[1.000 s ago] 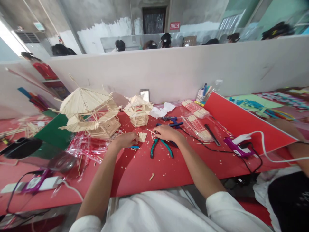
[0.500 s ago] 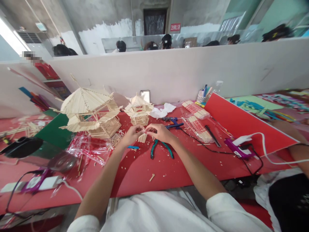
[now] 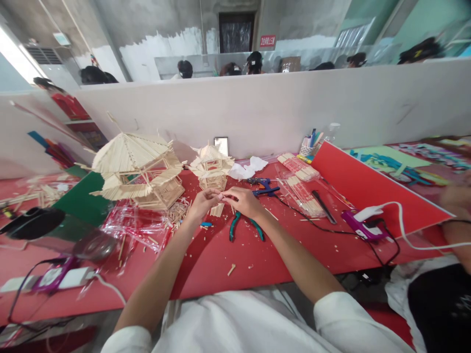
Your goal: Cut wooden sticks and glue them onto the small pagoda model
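Note:
My left hand (image 3: 205, 202) and my right hand (image 3: 241, 200) meet fingertip to fingertip above the table, both closed in a pinch. Whatever lies between the fingertips is too small to make out. Just beneath them rests a small panel of wooden sticks (image 3: 217, 210), partly covered by the fingers. Behind stands a little stick pavilion (image 3: 209, 168), with a bigger stick pavilion (image 3: 132, 166) to its left. Teal-handled pliers (image 3: 234, 227) lie by my right wrist, handles toward me. A blue glue gun (image 3: 265, 188) lies beyond my right hand.
Packs of sticks (image 3: 302, 193) and a black pen-like tool (image 3: 324, 207) lie to the right, before a red board (image 3: 371, 191). A purple power strip (image 3: 364, 226) trails cables. Plastic wrappers (image 3: 136, 226) and a clear bottle (image 3: 55, 233) are at left. A co-worker sits at far right.
Both hands stay together, with my fingers shifting slightly and the left hand moving a little right. The co-worker's arm at the right edge has moved.

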`<action>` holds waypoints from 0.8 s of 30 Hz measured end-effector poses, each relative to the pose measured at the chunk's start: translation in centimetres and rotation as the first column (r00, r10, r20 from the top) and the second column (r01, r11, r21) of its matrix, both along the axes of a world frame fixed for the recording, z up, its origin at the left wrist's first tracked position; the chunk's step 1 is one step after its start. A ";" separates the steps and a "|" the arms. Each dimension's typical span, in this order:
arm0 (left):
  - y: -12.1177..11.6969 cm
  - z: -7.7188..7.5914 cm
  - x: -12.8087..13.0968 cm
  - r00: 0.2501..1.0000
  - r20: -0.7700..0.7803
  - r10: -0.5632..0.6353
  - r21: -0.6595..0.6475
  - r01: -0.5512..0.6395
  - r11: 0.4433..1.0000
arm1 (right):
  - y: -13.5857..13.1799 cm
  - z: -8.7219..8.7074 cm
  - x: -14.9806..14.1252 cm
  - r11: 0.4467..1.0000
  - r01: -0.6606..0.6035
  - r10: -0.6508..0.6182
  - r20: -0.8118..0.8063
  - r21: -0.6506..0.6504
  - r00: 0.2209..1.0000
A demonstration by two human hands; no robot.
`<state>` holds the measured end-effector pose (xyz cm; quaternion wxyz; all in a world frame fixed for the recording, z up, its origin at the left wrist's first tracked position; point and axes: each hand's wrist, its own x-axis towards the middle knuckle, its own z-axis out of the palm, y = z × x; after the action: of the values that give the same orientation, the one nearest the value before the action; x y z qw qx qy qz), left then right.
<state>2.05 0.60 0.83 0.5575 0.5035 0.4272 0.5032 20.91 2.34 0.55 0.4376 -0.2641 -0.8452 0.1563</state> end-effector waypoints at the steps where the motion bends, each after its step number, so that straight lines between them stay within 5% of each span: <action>1: 0.0 0.1 -0.1 1.000 -0.003 0.001 0.003 -0.001 1.000 | 0.0 0.0 0.0 1.000 0.003 -0.003 0.000 0.003 1.000; 24: 0.2 -0.4 -0.4 0.997 -0.049 -0.064 0.033 0.065 0.997 | 0.4 -0.6 0.0 0.995 0.073 -0.080 0.112 0.061 0.990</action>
<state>1.64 0.81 0.43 0.5543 0.5385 0.4152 0.4800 20.95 2.70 -0.02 0.4014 -0.2921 -0.8623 0.0998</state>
